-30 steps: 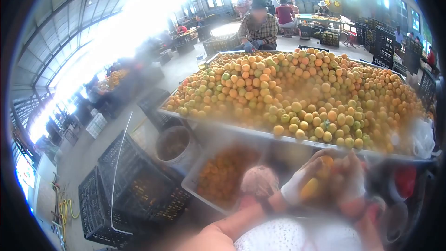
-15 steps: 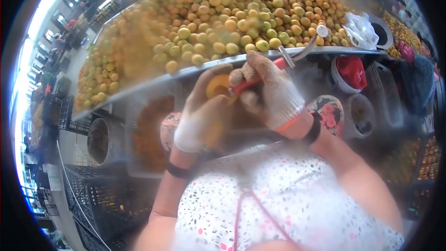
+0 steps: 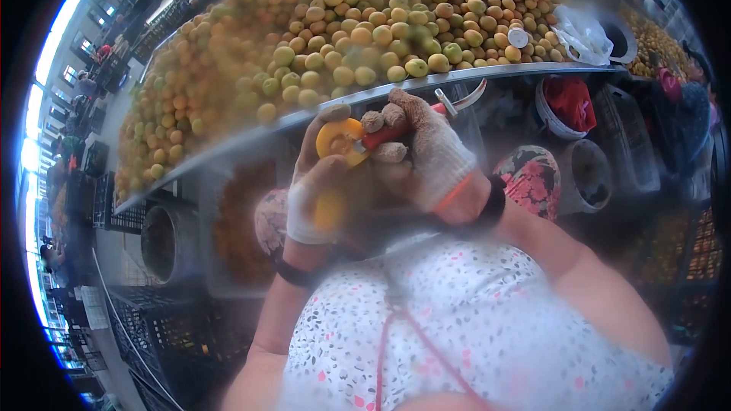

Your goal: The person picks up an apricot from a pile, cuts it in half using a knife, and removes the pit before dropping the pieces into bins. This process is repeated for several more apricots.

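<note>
My gloved left hand [image 3: 308, 190] is closed around a yellow peach half [image 3: 333, 137], its cut face and darker middle turned up. A second yellow patch [image 3: 329, 209], blurred, shows lower against the same palm. In its closed fingers my gloved right hand [image 3: 442, 160] grips a red-handled pitting knife [image 3: 383, 138]. The metal tip at the handle's left end meets the cut face of the peach. Past the hand, at the tool's other end, are a metal crosspiece and a curved blade [image 3: 470, 97]. Both hands are just in front of the metal table edge.
Many whole peaches [image 3: 365, 30] cover the metal-edged table [image 3: 457, 76]. A plastic bag [image 3: 582, 36] and a white round object [image 3: 518, 36] lie at its right. Below are a bin of orange pieces [image 3: 244, 221], buckets [image 3: 161, 240] and black crates [image 3: 175, 331]. A person [image 3: 681, 129] is at far right.
Both hands have moved slightly left. The peach half is tilted so its cut face shows more, and the curved blade has dropped below the table edge.
</note>
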